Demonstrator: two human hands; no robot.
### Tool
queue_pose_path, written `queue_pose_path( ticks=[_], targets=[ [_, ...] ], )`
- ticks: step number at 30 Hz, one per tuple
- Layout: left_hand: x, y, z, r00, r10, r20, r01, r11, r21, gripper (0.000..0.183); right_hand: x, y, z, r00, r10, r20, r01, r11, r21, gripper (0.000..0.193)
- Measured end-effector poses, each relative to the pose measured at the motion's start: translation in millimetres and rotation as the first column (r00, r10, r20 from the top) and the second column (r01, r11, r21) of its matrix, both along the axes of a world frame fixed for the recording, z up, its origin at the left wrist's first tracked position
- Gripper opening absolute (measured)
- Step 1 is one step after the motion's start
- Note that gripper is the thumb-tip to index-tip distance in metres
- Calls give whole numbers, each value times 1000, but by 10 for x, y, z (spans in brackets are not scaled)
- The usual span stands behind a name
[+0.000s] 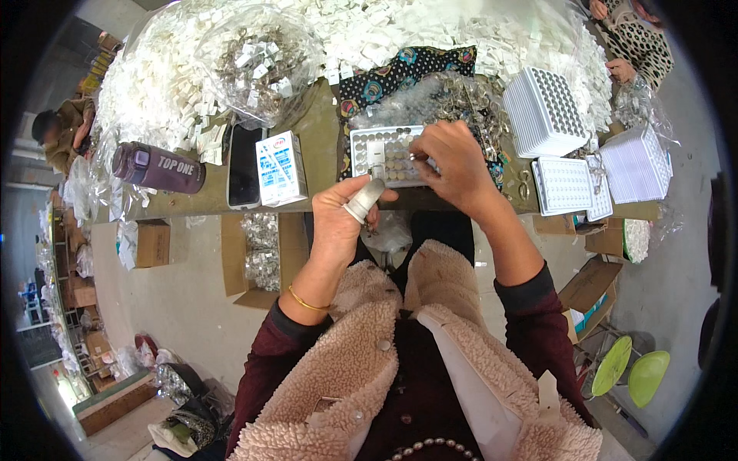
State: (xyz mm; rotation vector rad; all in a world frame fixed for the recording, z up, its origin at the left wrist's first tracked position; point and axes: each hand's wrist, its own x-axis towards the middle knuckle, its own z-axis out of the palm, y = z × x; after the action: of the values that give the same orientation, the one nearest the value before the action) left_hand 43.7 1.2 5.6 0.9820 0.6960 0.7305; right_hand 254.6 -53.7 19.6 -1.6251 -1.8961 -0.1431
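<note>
My left hand (336,219) is closed at the near edge of the table, a greyish-white cover on one finger. A bit of small metal shows by its fingers, too small to make out. My right hand (455,165) is bent over a white tray (356,170), its fingertips pinched on a small shiny piece I cannot name. Several round, coin-like pieces (396,164) lie in the tray's hollows, partly hidden by my right hand. Behind the tray, a heap of small metal pieces (469,104) and clear plastic rests on a dark patterned cloth (369,88).
White tags (361,34) cover the far table. On the left are a purple bottle (159,167), a phone (245,165) and a white-blue box (280,169). Stacked trays (550,111) stand right. Cardboard boxes (288,253) sit below. Other people (638,42) are at the far corners.
</note>
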Motion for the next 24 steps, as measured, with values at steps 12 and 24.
queue_pose_path(
  ticks=[12, 24],
  targets=[
    [44, -114, -55, 985, 106, -136, -78, 976, 202, 20, -562, -37, -4, 938, -21, -346, 102, 971, 217, 26],
    [3, -61, -51, 985, -3, -174, 16, 997, 76, 20, -213, -110, -154, 774, 21, -633, -66, 997, -48, 12]
  ],
)
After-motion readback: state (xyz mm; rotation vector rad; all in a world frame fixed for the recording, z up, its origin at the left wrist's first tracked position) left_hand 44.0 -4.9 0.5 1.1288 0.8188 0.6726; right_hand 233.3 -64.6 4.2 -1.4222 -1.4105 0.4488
